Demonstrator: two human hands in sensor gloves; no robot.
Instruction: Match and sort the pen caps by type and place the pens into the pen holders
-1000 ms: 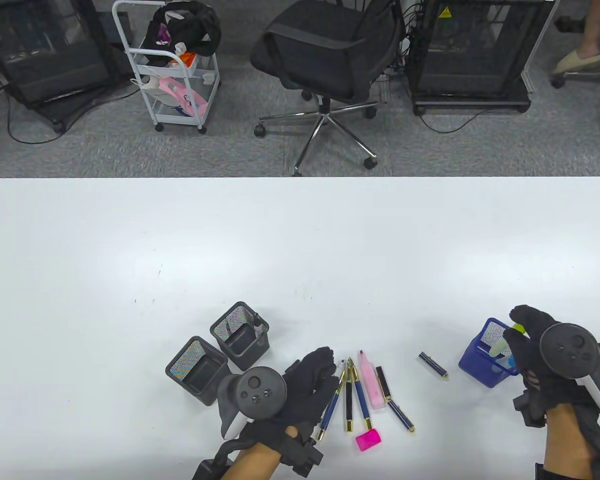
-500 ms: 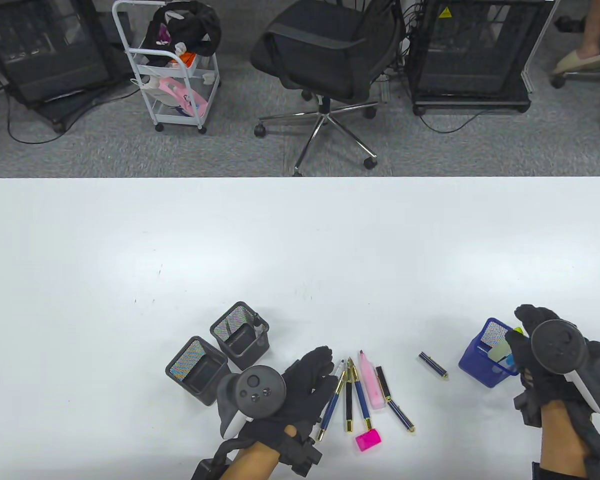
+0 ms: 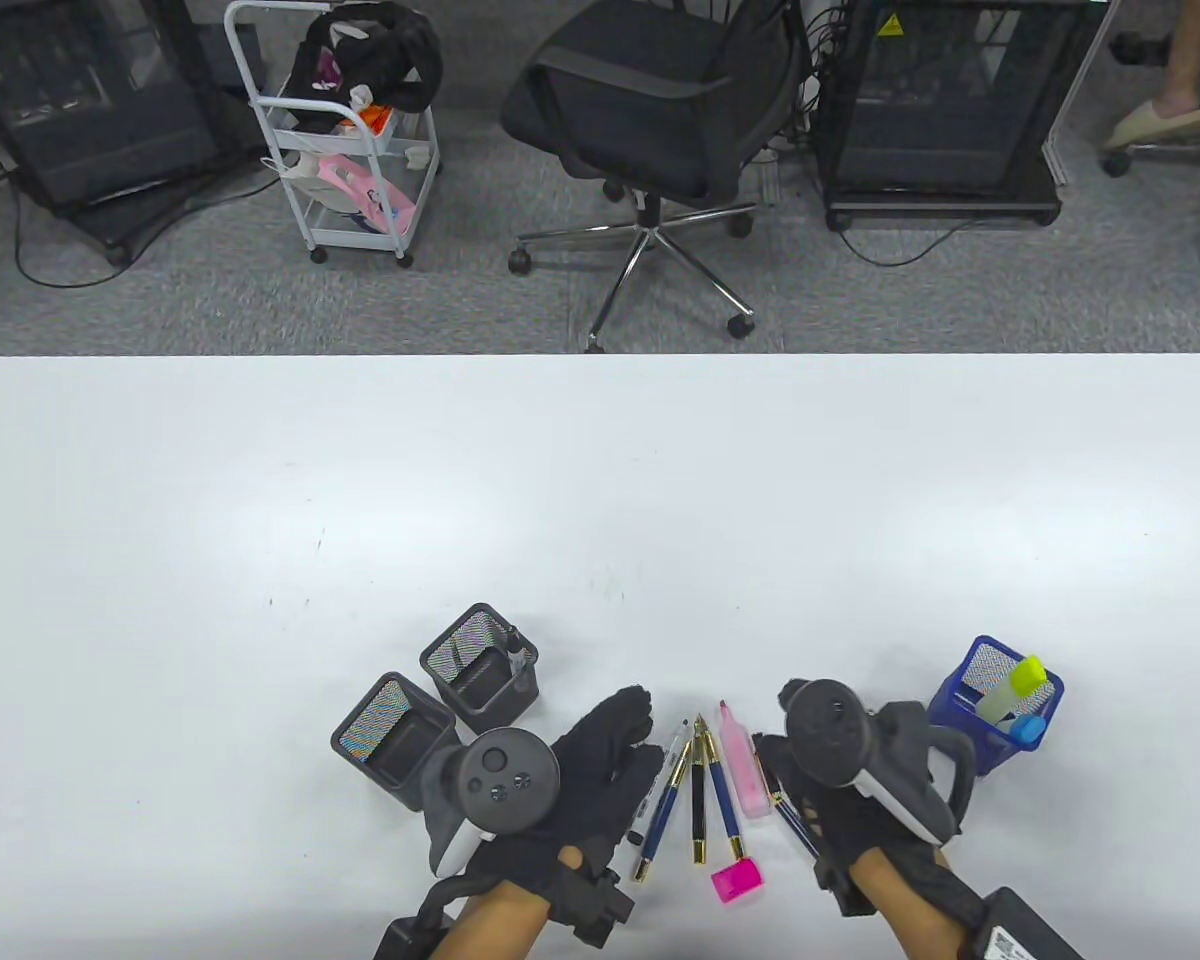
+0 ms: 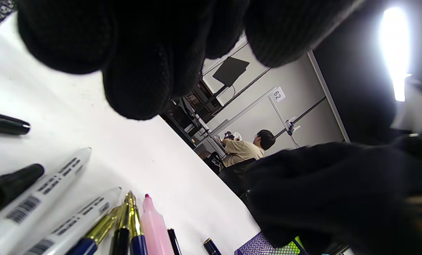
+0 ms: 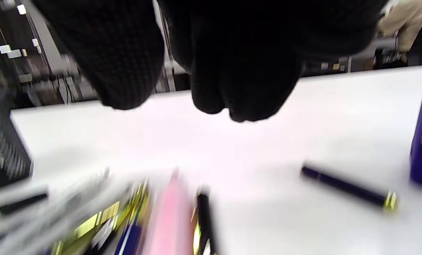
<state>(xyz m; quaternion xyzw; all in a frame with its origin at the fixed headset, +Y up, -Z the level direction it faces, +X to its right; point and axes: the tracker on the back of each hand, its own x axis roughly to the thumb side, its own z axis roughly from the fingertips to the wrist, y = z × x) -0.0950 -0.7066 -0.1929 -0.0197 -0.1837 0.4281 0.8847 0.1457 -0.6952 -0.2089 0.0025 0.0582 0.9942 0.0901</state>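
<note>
Hands first: the left hand point(image 3: 600, 770) lies low over the table point(image 3: 260, 500) with fingers loosely extended toward twelve o'clock, gripping nothing that I can see. The right hand point(image 3: 810, 790) hovers over the right end of the pen row; its wrist view shows fingertips point(image 5: 211, 95) hanging above the surface with nothing between them, though blur keeps me from being certain.

The step, I judge, is picking the next pen and its matching cap. To do it well, the right hand should come down on a single barrel, pinch it mid-length and lift it clear so the neighbours do not roll, while the left hand steadies the row or fetches the cap.

The pink highlighter point(image 3: 743, 765) lies just at nine o'clock of the right hand; its pink cap point(image 3: 736, 882) sits near its lower end, toward six o'clock. The navy and gold pens point(image 3: 705, 790) lie between the two hands. The blue holder point(image 3: 1050, 705) stands at two o'clock of the right hand, holding capped highlighters. Two black mesh holders point(image 3: 440, 700) stand at ten o'clock of the left hand.
</note>
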